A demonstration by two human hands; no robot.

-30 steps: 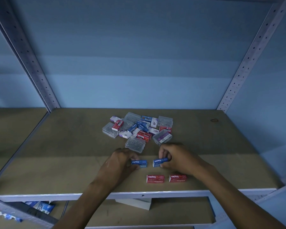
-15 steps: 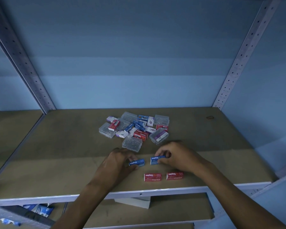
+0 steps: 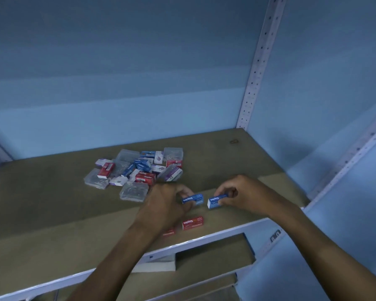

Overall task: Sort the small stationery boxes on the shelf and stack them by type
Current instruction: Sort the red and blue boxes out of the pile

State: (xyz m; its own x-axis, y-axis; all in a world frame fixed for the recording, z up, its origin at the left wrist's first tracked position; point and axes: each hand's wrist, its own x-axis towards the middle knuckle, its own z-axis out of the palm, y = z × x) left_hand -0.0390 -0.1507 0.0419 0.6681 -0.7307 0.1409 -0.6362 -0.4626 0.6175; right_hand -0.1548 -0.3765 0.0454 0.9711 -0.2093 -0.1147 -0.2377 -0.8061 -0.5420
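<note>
on the shelf (image 3: 52, 213), our left hand (image 3: 163, 205) pinches one blue staples box (image 3: 193, 198), our right hand (image 3: 241, 193) another (image 3: 218, 200); since a moment ago they sit slightly closer, seemingly aligning a blue row behind the red boxes (image 3: 192, 222), mixed pile (image 3: 137, 170) untouched.

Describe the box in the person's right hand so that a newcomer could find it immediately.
Start at the brown wooden shelf board and find the white metal front rail. Behind it, the right hand pinches a small blue cardboard staples box. Unlike its twin leftward, its white end flap faces the camera.
</note>
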